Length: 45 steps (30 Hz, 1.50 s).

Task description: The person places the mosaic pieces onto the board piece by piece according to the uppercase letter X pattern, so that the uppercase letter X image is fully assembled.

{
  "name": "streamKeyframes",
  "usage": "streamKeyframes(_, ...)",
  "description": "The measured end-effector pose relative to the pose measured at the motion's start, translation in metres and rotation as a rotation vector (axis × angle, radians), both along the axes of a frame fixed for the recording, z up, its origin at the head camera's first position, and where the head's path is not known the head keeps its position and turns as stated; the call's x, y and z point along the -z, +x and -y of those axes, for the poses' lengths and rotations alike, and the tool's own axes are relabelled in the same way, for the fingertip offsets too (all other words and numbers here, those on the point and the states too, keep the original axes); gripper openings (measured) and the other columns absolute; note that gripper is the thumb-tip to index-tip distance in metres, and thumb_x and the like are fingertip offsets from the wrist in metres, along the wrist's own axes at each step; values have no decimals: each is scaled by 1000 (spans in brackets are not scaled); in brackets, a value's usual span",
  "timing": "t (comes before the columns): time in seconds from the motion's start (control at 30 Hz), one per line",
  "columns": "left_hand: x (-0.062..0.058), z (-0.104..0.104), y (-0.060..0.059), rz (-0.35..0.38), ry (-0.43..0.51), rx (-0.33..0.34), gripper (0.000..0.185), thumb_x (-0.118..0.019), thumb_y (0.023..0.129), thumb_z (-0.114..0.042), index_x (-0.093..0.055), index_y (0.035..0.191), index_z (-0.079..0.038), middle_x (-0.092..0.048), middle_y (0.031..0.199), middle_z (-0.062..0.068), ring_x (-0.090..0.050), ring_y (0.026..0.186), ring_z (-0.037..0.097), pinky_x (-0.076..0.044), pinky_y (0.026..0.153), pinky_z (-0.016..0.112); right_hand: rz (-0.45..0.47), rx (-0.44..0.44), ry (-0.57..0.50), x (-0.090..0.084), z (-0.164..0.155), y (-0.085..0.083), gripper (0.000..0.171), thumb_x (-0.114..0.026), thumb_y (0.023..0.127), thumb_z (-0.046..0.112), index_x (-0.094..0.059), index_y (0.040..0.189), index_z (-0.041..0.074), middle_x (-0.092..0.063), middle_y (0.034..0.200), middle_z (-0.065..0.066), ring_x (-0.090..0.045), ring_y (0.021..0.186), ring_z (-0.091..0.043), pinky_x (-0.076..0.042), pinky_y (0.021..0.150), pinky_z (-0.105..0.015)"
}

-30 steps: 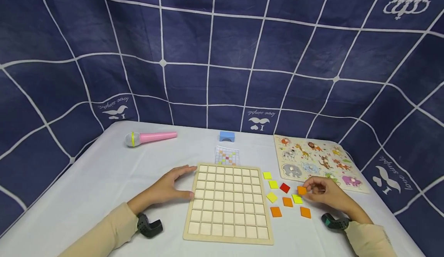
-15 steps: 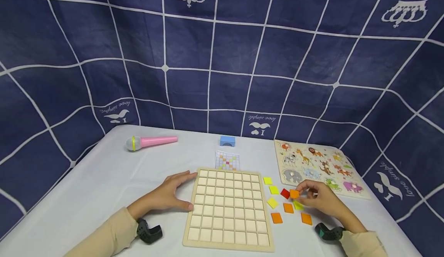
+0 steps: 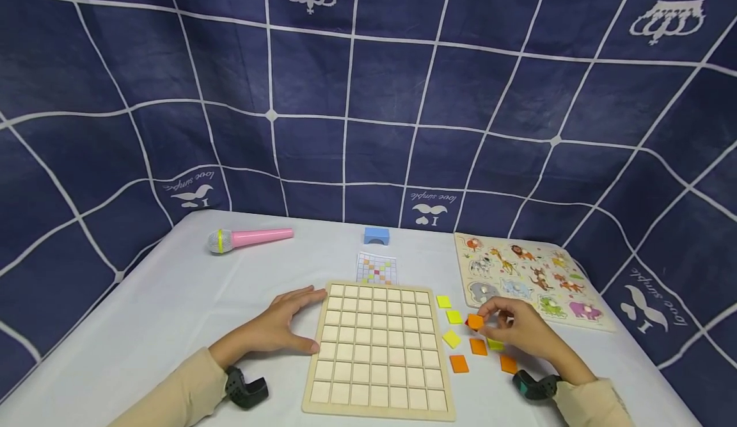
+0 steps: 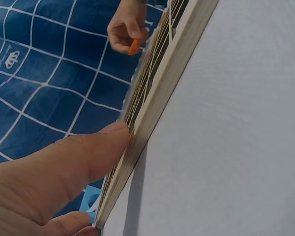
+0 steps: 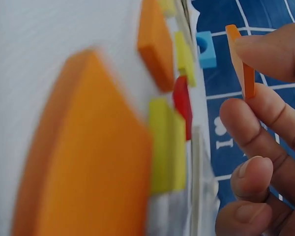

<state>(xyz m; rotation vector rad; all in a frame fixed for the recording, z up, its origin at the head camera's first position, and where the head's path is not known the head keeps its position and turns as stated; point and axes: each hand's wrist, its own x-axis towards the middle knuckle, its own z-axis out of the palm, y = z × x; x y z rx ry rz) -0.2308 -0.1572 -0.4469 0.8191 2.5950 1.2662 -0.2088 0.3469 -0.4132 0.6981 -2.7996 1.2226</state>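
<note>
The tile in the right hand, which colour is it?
Orange. The tile, pinched by the right hand, shows best in the right wrist view.

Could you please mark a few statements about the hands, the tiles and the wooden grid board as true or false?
1. The right hand pinches an orange tile lifted off the table. True.
2. The left hand holds a yellow tile. False: it holds nothing and rests against the left edge of the wooden grid board.
3. Every cell of the grid board is bare. True.
4. The pink toy microphone lies on the grid board. False: it lies on the white tablecloth at the far left, apart from the board.
5. The animal puzzle lies to the left of the grid board. False: it lies to its right, beyond the loose tiles.
</note>
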Motion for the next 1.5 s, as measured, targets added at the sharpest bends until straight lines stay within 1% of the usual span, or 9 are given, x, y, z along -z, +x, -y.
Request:
streamKeyframes(0.2,1,-1,-1,-8,-11,11,102,-96,77,-39,-50,158,1,-45,166,23,-26,158,53,-15,120,79,20,6,37,-6,10,-4,20,-87,88,5,-74,104,6,-69,93,2,-51,66,-8,-44,58,-25)
streamKeyframes(0.5,1,-1,-1,-19,-27,6,102,-96,77,-40,-50,158,2,-46,166,23,-27,158,53,-16,120,79,-4,-11,28,-12,26,-7,19,-87,88,6,-75,102,6,-70,93,-1,-52,67,-7,-45,59,-24)
streamKeyframes(0.63,2,0,-2,-25,-29,8,102,-96,77,-40,-51,158,2,-46,166,22,-27,158,52,-15,121,79,-10,-15,42,-13,33,-11,19,-88,88,7,-75,102,7,-70,92,1,-53,68,-7,-45,59,-24)
streamKeyframes(0.77,3,0,-2,-29,-27,13,102,-96,77,-40,-51,157,3,-47,165,22,-27,158,51,-14,121,77,15,-24,47,-16,40,-14,19,-87,89,7,-75,103,7,-70,92,3,-54,70,-8,-47,60,-24)
streamKeyframes(0.9,2,-1,-3,-27,-29,17,102,-96,77,-40,-51,157,3,-47,166,22,-27,158,51,-14,122,76,65,-28,34,-17,47,-18,19,-86,89,6,-74,104,5,-70,93,0,-54,67,-9,-48,56,-24)
streamKeyframes(1.0,1,-1,-2,-26,-31,16,102,-96,77,-40,-51,157,3,-47,166,21,-28,158,50,-14,122,76,78,-30,20,-17,52,-21,20,-86,89,6,-74,105,4,-71,94,-2,-53,65,-9,-47,53,-24)
streamKeyframes(1.27,-1,-1,-2,-29,-37,16,101,-96,77,-40,-51,157,3,-46,166,21,-28,158,51,-16,122,75,45,-25,37,-16,64,-29,19,-86,88,7,-75,103,6,-72,92,1,-52,65,-7,-42,55,-23)
streamKeyframes(1.37,1,-1,-3,-33,-41,15,101,-96,77,-40,-52,157,3,-47,166,21,-29,158,50,-16,122,75,56,-41,21,-14,70,-33,18,-86,88,5,-75,103,5,-72,91,0,-51,64,-7,-40,55,-22)
streamKeyframes(1.5,2,0,-3,-32,-44,13,101,-96,77,-40,-52,157,3,-47,166,21,-30,157,50,-16,122,75,52,-82,-5,-12,79,-36,18,-86,87,4,-75,101,3,-72,89,0,-50,63,-8,-41,56,-22)
